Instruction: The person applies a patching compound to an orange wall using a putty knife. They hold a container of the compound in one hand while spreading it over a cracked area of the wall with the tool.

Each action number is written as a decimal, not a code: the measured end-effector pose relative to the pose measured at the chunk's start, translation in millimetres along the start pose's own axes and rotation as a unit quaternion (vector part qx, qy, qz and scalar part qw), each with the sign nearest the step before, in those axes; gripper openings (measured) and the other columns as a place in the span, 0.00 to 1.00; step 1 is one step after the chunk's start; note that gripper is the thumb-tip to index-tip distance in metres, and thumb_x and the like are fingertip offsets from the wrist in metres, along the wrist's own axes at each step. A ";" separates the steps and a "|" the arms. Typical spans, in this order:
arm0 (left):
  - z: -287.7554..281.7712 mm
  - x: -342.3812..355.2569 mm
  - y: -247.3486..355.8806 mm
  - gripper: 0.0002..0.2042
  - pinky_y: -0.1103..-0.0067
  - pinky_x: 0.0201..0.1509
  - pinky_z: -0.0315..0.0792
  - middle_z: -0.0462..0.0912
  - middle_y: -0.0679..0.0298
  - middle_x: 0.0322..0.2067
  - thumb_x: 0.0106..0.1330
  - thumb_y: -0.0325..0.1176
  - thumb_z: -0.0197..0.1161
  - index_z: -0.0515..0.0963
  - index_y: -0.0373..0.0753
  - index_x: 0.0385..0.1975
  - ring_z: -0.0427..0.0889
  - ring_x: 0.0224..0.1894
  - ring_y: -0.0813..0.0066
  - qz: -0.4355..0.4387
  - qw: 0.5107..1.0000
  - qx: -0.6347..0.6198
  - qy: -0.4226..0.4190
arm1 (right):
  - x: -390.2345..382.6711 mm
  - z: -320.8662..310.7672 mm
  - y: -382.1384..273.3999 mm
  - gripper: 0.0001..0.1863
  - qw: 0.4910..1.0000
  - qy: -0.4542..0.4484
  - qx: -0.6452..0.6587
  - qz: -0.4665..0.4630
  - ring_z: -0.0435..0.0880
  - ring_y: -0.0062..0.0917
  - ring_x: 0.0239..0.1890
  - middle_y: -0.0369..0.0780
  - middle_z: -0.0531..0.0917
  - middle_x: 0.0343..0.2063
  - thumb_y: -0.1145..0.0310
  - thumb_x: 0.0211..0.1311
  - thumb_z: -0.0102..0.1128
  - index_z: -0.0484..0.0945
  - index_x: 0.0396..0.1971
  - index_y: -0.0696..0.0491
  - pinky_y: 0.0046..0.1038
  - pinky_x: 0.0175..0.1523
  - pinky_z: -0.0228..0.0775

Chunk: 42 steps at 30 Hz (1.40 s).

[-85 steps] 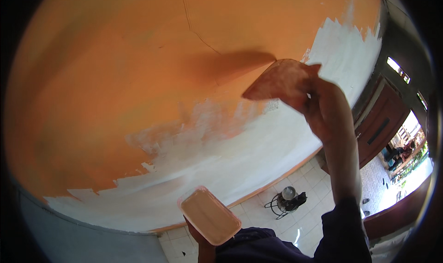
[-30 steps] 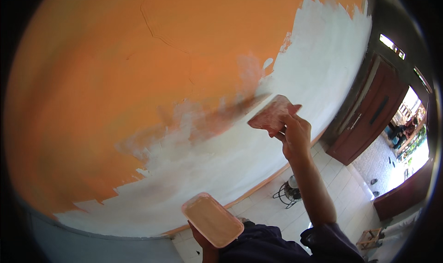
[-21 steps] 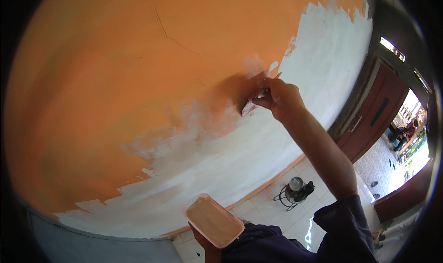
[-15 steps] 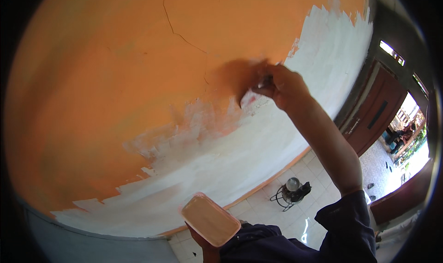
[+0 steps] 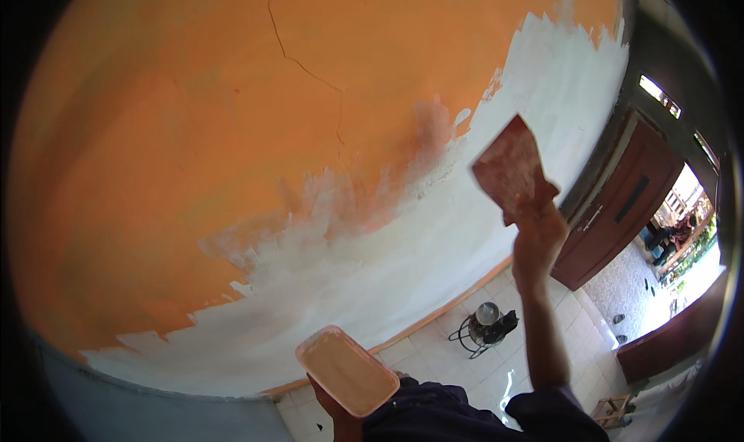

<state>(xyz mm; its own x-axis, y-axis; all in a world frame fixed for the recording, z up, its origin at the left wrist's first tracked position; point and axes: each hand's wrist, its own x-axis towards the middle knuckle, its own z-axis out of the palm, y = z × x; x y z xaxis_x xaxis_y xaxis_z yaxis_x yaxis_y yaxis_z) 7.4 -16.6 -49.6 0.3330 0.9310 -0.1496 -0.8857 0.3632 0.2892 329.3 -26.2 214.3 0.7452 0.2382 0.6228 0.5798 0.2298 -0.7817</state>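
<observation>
Dark sleeve: the navy fabric sleeve (image 5: 546,411) is covering the upper right arm at the lower edge.
Left hand: the person's left hand (image 5: 332,405) is grasping the lower-left edge of a shallow, rounded-rectangular, peach-tan container (image 5: 377,397); some of its fingers are hiding behind it.
Container: it is tilting, its broad tan face showing, low in front of the wall.
Right hand: the right hand (image 5: 539,244) is clenching the narrow end of a flat, reddish-maroon, whitish-smeared spreader (image 5: 510,163), fingers closing around it.
Spreader: it is pointing upward in front of the white area, appearing to stand apart from the wall.
Wall: the orange-painted wall (image 5: 194,163) is bearing a ragged white coating (image 5: 434,248) along its lower and right parts; a thin dark crack (image 5: 310,74) is running down the orange. Pinkish, thinner smears are lying along the border.
Floor: pale square tiles (image 5: 426,341) are carrying a black wire-legged stand (image 5: 465,341) with a round, pale bowl (image 5: 487,313) on top.
Doorway: a reddish-brown panel door (image 5: 604,209) is standing open; beyond it, a person (image 5: 682,229) is sitting outside.
</observation>
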 end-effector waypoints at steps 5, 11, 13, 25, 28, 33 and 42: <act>1.7 -3.6 -0.9 0.28 0.60 0.62 0.73 0.75 0.59 0.59 0.77 0.58 0.40 0.66 0.44 0.66 0.78 0.57 0.58 0.006 0.998 0.059 0.023 | -29.5 41.5 65.4 0.10 0.972 0.077 -0.186 -0.123 0.86 0.28 0.28 0.47 0.86 0.33 0.76 0.67 0.56 0.82 0.45 0.61 0.26 0.32 0.77; 4.0 -10.9 4.6 0.29 0.61 0.62 0.73 0.75 0.59 0.59 0.77 0.58 0.39 0.66 0.44 0.66 0.78 0.58 0.59 0.051 0.994 0.087 0.034 | -51.0 116.0 31.0 0.14 0.985 0.081 -0.089 -0.125 0.87 0.36 0.29 0.46 0.86 0.32 0.81 0.59 0.60 0.83 0.46 0.61 0.31 0.32 0.78; 7.4 -6.2 5.1 0.29 0.61 0.62 0.73 0.75 0.59 0.59 0.77 0.58 0.39 0.66 0.44 0.66 0.77 0.58 0.59 0.064 0.993 0.096 0.026 | -53.4 126.3 25.0 0.15 0.986 0.074 -0.080 -0.123 0.87 0.37 0.29 0.46 0.85 0.31 0.81 0.58 0.60 0.83 0.45 0.62 0.32 0.33 0.78; 20.5 -1.8 3.5 0.31 0.59 0.63 0.71 0.74 0.59 0.61 0.76 0.61 0.38 0.63 0.45 0.68 0.76 0.60 0.57 -0.032 0.998 0.047 0.023 | -125.5 168.8 -58.8 0.18 0.969 -0.007 -0.036 -0.246 0.86 0.36 0.40 0.48 0.85 0.43 0.80 0.54 0.58 0.80 0.47 0.66 0.30 0.44 0.81; 9.0 -1.7 2.3 0.31 0.59 0.63 0.72 0.73 0.58 0.61 0.77 0.60 0.38 0.62 0.44 0.68 0.76 0.60 0.57 -0.025 0.998 0.055 0.008 | -123.4 143.9 -57.0 0.15 0.976 -0.008 0.006 -0.217 0.88 0.34 0.39 0.45 0.86 0.41 0.79 0.56 0.60 0.81 0.45 0.62 0.29 0.42 0.82; -3.8 -7.1 -3.8 0.30 0.59 0.64 0.72 0.73 0.58 0.62 0.77 0.59 0.39 0.64 0.43 0.67 0.76 0.60 0.57 0.018 0.997 0.081 0.000 | -95.3 85.1 -23.9 0.03 0.950 -0.061 0.249 0.181 0.78 0.23 0.21 0.39 0.83 0.26 0.77 0.64 0.59 0.80 0.31 0.61 0.23 0.26 0.67; 8.0 -10.6 -4.6 0.29 0.59 0.61 0.73 0.75 0.57 0.60 0.77 0.58 0.40 0.66 0.42 0.66 0.77 0.58 0.57 0.035 0.999 0.010 0.014 | -50.6 48.7 21.9 0.11 0.936 0.095 0.289 0.178 0.80 0.22 0.29 0.42 0.84 0.33 0.78 0.67 0.57 0.80 0.45 0.66 0.23 0.31 0.69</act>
<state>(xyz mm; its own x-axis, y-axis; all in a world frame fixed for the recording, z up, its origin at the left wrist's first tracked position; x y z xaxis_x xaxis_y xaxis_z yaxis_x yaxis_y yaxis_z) 10.5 -27.8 -41.7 0.2618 0.9526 -0.1551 -0.8994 0.2991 0.3188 288.2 12.7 167.3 0.9340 0.2378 0.2667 0.0497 0.6527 -0.7560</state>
